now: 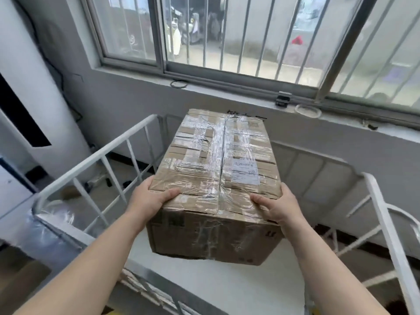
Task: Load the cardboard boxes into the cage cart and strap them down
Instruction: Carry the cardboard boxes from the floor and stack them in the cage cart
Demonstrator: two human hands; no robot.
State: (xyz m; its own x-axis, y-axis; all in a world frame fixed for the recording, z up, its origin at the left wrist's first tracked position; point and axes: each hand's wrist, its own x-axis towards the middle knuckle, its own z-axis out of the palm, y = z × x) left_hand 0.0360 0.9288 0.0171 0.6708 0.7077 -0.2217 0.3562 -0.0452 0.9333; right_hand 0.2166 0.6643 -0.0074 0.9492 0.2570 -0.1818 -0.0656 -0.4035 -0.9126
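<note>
The cage cart fills the lower half of the frame, with white barred sides at left and right and a white floor at the bottom centre. The only thing seen within it is the cardboard box, held at centre frame between the two sides, above the floor.

The left hand and the right hand grip its near corners, thumbs curled over the top and fingers down the sides. The box's long axis runs away from the person, toward the upper centre; its taped seam follows that line (clear tape crosses most of the top). A white label sits right of the seam.

Beyond, a barred window spans the top. On its sill lie a black ring and a clear ring.
</note>
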